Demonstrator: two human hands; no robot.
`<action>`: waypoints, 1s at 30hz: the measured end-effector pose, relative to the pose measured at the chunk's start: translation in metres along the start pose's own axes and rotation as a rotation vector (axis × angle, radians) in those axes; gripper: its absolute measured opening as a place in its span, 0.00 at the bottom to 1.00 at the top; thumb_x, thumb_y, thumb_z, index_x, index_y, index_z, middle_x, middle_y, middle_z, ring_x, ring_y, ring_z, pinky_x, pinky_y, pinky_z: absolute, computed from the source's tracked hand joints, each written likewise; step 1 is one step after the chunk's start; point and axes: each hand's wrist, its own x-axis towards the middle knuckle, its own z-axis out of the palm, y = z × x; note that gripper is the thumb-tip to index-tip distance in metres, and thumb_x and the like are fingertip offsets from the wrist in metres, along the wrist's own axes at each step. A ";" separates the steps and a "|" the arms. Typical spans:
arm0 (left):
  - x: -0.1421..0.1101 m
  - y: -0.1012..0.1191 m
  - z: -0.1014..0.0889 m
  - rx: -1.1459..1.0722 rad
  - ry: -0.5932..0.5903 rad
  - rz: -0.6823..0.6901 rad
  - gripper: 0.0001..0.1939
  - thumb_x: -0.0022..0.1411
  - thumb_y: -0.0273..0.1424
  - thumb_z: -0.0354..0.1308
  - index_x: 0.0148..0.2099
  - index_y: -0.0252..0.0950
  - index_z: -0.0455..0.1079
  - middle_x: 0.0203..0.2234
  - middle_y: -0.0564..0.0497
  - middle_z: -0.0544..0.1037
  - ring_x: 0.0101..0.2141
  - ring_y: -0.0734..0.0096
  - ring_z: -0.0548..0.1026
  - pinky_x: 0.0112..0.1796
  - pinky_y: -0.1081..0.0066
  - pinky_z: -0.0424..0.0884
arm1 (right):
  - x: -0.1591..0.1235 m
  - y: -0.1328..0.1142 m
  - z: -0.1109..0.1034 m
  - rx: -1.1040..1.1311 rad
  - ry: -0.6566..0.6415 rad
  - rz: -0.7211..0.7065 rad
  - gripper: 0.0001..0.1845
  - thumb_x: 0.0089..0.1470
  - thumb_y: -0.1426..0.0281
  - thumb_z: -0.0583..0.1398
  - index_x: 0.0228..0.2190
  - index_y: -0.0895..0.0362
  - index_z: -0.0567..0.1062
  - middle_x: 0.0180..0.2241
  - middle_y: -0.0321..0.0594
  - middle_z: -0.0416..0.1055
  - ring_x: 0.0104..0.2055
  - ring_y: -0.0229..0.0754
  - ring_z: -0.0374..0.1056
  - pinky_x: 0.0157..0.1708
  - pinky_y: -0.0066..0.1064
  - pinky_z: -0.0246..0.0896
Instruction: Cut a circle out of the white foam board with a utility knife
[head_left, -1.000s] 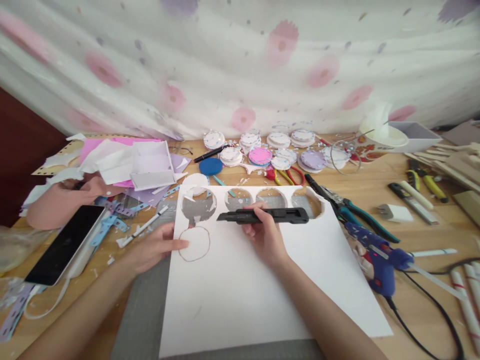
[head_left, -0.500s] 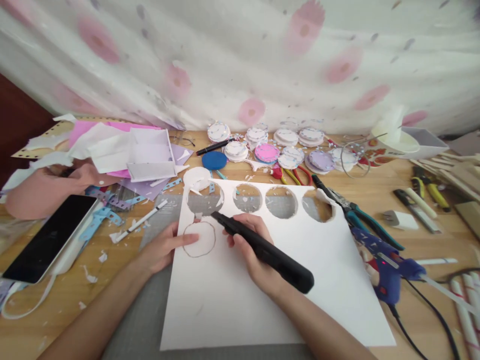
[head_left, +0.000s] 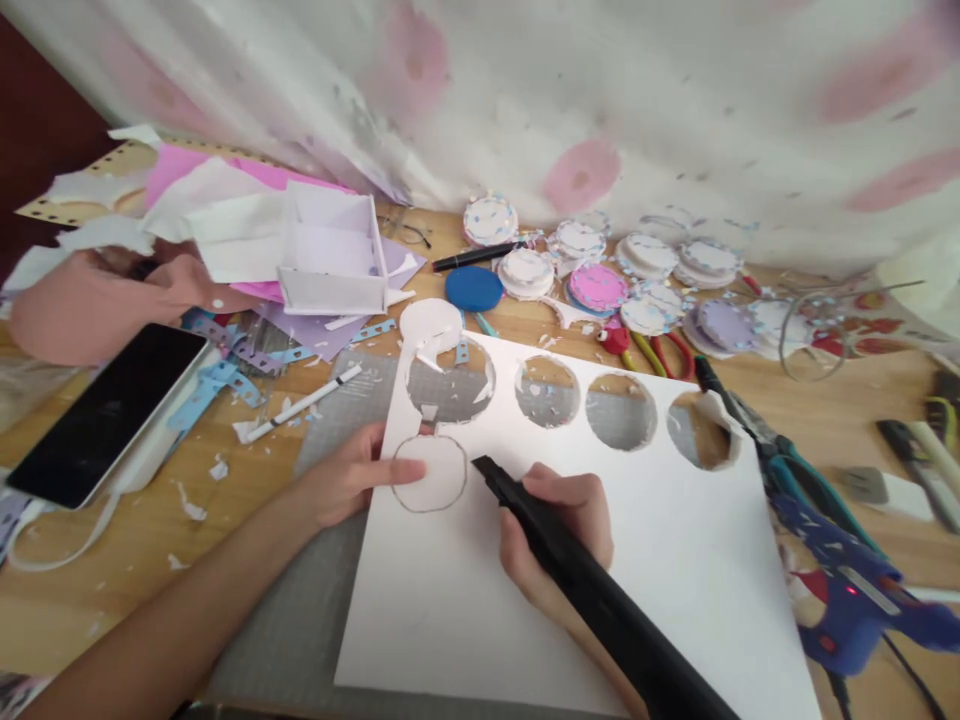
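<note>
A white board [head_left: 570, 580], probably foam board, lies over a grey cutting mat [head_left: 277, 620]. Along its far edge runs a row of round cut-out holes. My left hand [head_left: 349, 475] grips the board's left edge, thumb on top inside a pencilled circle [head_left: 450, 500] and fingers partly hidden beneath. In my right hand [head_left: 562, 530] is a long black handheld tool [head_left: 600, 600] with a slanted narrow tip. That tip points at the circle's right side; whether it touches the board I cannot tell.
Several layered paper discs [head_left: 598, 287] stand at the back by the curtain. To the right lie teal-handled pliers [head_left: 817, 490] and a blue glue gun [head_left: 847, 590]. On the left are a phone [head_left: 109, 410], a white open box [head_left: 334, 250] and paper scraps.
The camera view has turned, shifting the scene. My right hand has moved the black tool from above the pencilled circle to its right side. My left hand keeps its grip on the board.
</note>
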 end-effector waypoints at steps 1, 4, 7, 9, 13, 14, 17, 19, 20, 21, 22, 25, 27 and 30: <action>0.000 -0.001 -0.001 -0.003 -0.006 0.002 0.21 0.44 0.30 0.72 0.42 0.32 0.72 0.30 0.50 0.79 0.28 0.73 0.76 0.29 0.76 0.73 | 0.000 0.000 0.000 -0.010 -0.013 -0.013 0.16 0.48 0.77 0.59 0.37 0.52 0.60 0.25 0.29 0.58 0.18 0.31 0.52 0.17 0.24 0.45; 0.000 -0.002 -0.003 -0.009 -0.002 -0.009 0.21 0.45 0.30 0.71 0.42 0.33 0.72 0.29 0.50 0.79 0.29 0.71 0.76 0.30 0.76 0.73 | 0.000 -0.001 0.001 -0.029 -0.053 -0.090 0.19 0.46 0.78 0.59 0.38 0.51 0.59 0.24 0.29 0.58 0.18 0.32 0.53 0.17 0.24 0.45; 0.000 -0.003 -0.005 0.010 -0.006 -0.021 0.21 0.45 0.31 0.71 0.42 0.33 0.71 0.30 0.50 0.79 0.29 0.70 0.76 0.31 0.75 0.73 | 0.003 -0.002 0.000 -0.069 -0.039 -0.134 0.19 0.46 0.78 0.59 0.38 0.52 0.59 0.23 0.29 0.59 0.18 0.32 0.54 0.17 0.24 0.46; 0.000 -0.001 -0.004 0.064 0.010 -0.018 0.23 0.45 0.34 0.71 0.43 0.33 0.71 0.30 0.49 0.79 0.30 0.69 0.76 0.31 0.74 0.72 | 0.005 -0.003 0.000 -0.105 -0.033 -0.161 0.19 0.46 0.78 0.58 0.38 0.52 0.59 0.21 0.29 0.58 0.18 0.33 0.54 0.17 0.24 0.47; -0.005 0.004 0.001 0.391 0.154 0.067 0.25 0.48 0.40 0.68 0.46 0.33 0.70 0.32 0.50 0.77 0.31 0.69 0.73 0.30 0.76 0.70 | 0.007 -0.004 0.000 -0.146 -0.033 -0.264 0.19 0.44 0.79 0.57 0.38 0.52 0.60 0.19 0.27 0.56 0.18 0.34 0.53 0.16 0.25 0.47; -0.007 0.006 0.002 0.494 0.185 0.097 0.23 0.50 0.41 0.67 0.45 0.33 0.70 0.32 0.51 0.77 0.30 0.70 0.73 0.29 0.77 0.68 | 0.007 -0.003 0.000 -0.150 -0.030 -0.283 0.19 0.44 0.80 0.57 0.38 0.52 0.60 0.19 0.27 0.56 0.17 0.33 0.52 0.16 0.25 0.46; -0.011 0.008 0.004 0.697 0.213 0.158 0.20 0.53 0.44 0.63 0.39 0.33 0.69 0.27 0.53 0.73 0.27 0.72 0.70 0.25 0.79 0.65 | 0.005 -0.002 0.002 -0.165 -0.013 -0.314 0.17 0.43 0.80 0.57 0.36 0.53 0.62 0.19 0.27 0.53 0.17 0.33 0.50 0.16 0.26 0.45; -0.012 0.008 0.005 0.748 0.206 0.182 0.19 0.54 0.45 0.61 0.37 0.32 0.68 0.26 0.53 0.72 0.27 0.73 0.69 0.24 0.79 0.64 | 0.004 -0.002 0.003 -0.183 -0.009 -0.347 0.16 0.43 0.80 0.58 0.35 0.53 0.63 0.18 0.27 0.51 0.17 0.33 0.48 0.16 0.26 0.45; -0.011 0.008 0.005 0.758 0.201 0.192 0.19 0.55 0.45 0.61 0.37 0.32 0.68 0.26 0.53 0.72 0.27 0.73 0.69 0.24 0.79 0.64 | 0.004 -0.003 0.003 -0.196 -0.013 -0.366 0.16 0.42 0.80 0.58 0.34 0.53 0.63 0.18 0.27 0.51 0.17 0.33 0.48 0.16 0.26 0.45; -0.011 0.008 0.005 0.763 0.195 0.200 0.19 0.55 0.45 0.60 0.37 0.32 0.68 0.27 0.53 0.72 0.27 0.73 0.69 0.24 0.79 0.64 | 0.003 -0.003 0.003 -0.209 -0.016 -0.387 0.16 0.42 0.79 0.58 0.34 0.53 0.63 0.18 0.27 0.52 0.17 0.33 0.48 0.16 0.26 0.45; -0.010 0.008 0.005 0.764 0.188 0.204 0.19 0.55 0.45 0.60 0.37 0.32 0.68 0.27 0.53 0.73 0.27 0.73 0.69 0.24 0.79 0.64 | 0.003 -0.003 0.003 -0.222 -0.017 -0.404 0.15 0.42 0.79 0.58 0.34 0.53 0.63 0.18 0.28 0.53 0.17 0.33 0.48 0.16 0.26 0.46; -0.009 0.008 0.005 0.755 0.182 0.212 0.20 0.55 0.45 0.60 0.39 0.32 0.68 0.28 0.52 0.74 0.27 0.72 0.70 0.24 0.78 0.65 | 0.003 -0.004 0.004 -0.270 -0.023 -0.431 0.15 0.41 0.79 0.58 0.32 0.52 0.64 0.17 0.28 0.55 0.16 0.34 0.50 0.15 0.26 0.47; -0.009 0.007 0.004 0.748 0.182 0.219 0.20 0.54 0.45 0.61 0.39 0.33 0.69 0.28 0.52 0.75 0.27 0.70 0.71 0.25 0.77 0.65 | 0.003 -0.003 0.004 -0.298 -0.051 -0.430 0.14 0.40 0.78 0.58 0.30 0.51 0.63 0.17 0.28 0.55 0.15 0.34 0.50 0.14 0.27 0.48; -0.009 0.005 0.003 0.719 0.179 0.236 0.20 0.54 0.45 0.62 0.40 0.34 0.70 0.30 0.51 0.77 0.29 0.68 0.72 0.26 0.77 0.65 | 0.002 -0.002 0.004 -0.332 -0.091 -0.422 0.11 0.40 0.76 0.58 0.27 0.50 0.62 0.15 0.29 0.55 0.15 0.35 0.51 0.13 0.28 0.48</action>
